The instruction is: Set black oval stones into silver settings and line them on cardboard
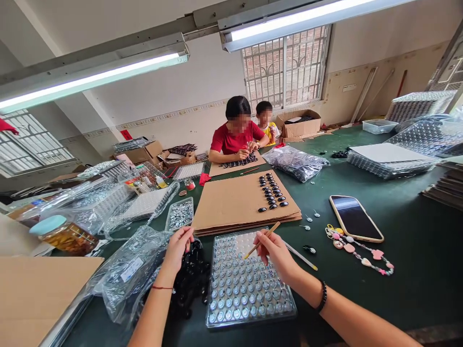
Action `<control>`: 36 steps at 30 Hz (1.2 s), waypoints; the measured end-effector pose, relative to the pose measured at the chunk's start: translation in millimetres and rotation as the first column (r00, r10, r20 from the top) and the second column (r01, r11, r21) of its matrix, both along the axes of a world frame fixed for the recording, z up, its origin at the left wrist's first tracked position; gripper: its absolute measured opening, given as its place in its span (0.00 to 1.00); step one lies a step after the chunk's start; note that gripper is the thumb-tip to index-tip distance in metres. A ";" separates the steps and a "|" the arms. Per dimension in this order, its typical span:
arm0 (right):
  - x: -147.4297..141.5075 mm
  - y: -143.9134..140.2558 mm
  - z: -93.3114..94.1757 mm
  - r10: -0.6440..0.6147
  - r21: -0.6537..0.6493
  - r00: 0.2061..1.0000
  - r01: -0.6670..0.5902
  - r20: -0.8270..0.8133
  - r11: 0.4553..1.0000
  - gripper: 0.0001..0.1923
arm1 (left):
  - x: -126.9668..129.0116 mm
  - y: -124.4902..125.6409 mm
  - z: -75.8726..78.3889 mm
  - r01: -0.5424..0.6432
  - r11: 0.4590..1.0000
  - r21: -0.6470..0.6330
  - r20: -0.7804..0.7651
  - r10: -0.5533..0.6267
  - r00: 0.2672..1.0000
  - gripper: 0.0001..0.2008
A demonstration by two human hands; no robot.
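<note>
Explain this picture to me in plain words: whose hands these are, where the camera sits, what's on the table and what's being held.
There is no machine here. The one picture comes from a camera worn on a person's head, looking down at their own two hands over a green table. The right hand holds a thin wooden stick above a clear tray of small shiny round parts. The left hand reaches into a pile of black pieces. Beyond lies cardboard with rows of black pieces, and to the right a phone with a bead strap. Across the table two other people sit.
</note>
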State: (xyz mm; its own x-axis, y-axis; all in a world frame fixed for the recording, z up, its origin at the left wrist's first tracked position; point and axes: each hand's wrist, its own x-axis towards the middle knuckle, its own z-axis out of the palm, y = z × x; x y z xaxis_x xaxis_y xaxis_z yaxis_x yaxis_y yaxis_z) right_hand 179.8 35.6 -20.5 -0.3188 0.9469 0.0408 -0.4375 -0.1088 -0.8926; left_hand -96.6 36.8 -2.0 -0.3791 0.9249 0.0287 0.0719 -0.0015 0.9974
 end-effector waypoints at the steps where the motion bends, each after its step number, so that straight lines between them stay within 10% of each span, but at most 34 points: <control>1: 1.3 0.1 0.3 -0.017 0.003 1.000 0.017 0.005 1.000 0.17 | 3.3 -2.9 1.2 0.019 1.000 0.011 0.020 -0.019 1.000 0.12; 7: 6.9 5.5 0.1 -0.130 0.021 0.989 0.129 0.064 0.991 0.18 | 11.6 -14.2 6.3 0.057 0.996 0.075 0.395 -0.082 0.915 0.11; 17: 6.5 6.0 -9.7 -0.122 0.012 0.984 0.121 0.126 0.993 0.16 | 6.6 -18.9 8.0 -0.204 0.963 0.174 0.024 0.203 0.979 0.10; 20: 6.3 3.8 -10.0 -0.099 0.022 0.985 0.097 0.144 0.995 0.16 | 5.7 -19.5 9.1 -0.139 0.983 0.122 0.328 0.092 0.940 0.08; 25: 6.9 3.4 -9.0 -0.096 0.053 0.984 0.089 0.150 0.995 0.15 | 10.6 -21.2 10.7 -0.045 0.998 -0.038 0.737 0.059 0.673 0.08; 36: 12.0 5.8 -6.3 -0.126 0.093 0.977 0.112 0.171 0.989 0.15 | 56.5 -34.1 -6.7 0.285 0.949 -0.138 0.701 -0.110 0.704 0.23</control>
State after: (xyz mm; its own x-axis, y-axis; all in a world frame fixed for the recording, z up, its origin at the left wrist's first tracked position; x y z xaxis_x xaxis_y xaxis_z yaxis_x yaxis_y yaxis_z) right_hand 191.7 41.4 -26.8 -0.2131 0.9742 0.0742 -0.2785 0.0123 -0.9604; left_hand -40.1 2.7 -8.7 -0.0220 0.9275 -0.3732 -0.5982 0.2869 0.7483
